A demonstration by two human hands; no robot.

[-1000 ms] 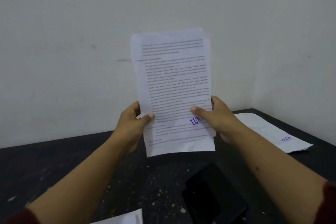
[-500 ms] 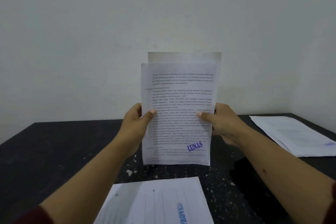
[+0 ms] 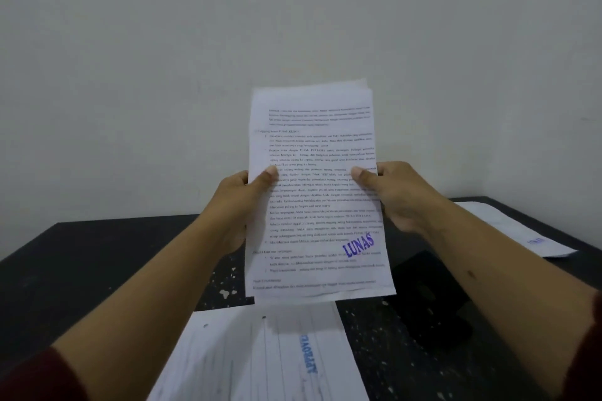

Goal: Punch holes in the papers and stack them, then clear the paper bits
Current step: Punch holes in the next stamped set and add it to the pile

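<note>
I hold a thin bundle of printed papers (image 3: 314, 192) upright above the black table (image 3: 97, 270). The front sheet bears a blue "LUNAS" stamp low on the right. My left hand (image 3: 242, 202) grips the bundle's left edge and my right hand (image 3: 395, 195) grips its right edge, thumbs on the front. Beneath the bundle lies a punched sheet (image 3: 270, 355) with two holes and a blue stamp. The black hole punch (image 3: 430, 303) sits on the table under my right forearm. White paper bits (image 3: 226, 291) are scattered on the dark surface.
Another stack of papers (image 3: 508, 228) lies at the table's far right, near the wall corner. A plain white wall stands right behind the table.
The bundle's sheets, offset half a second ago, are now nearly even at the top. The view has tilted down, bringing the punched sheet on the table into sight.
</note>
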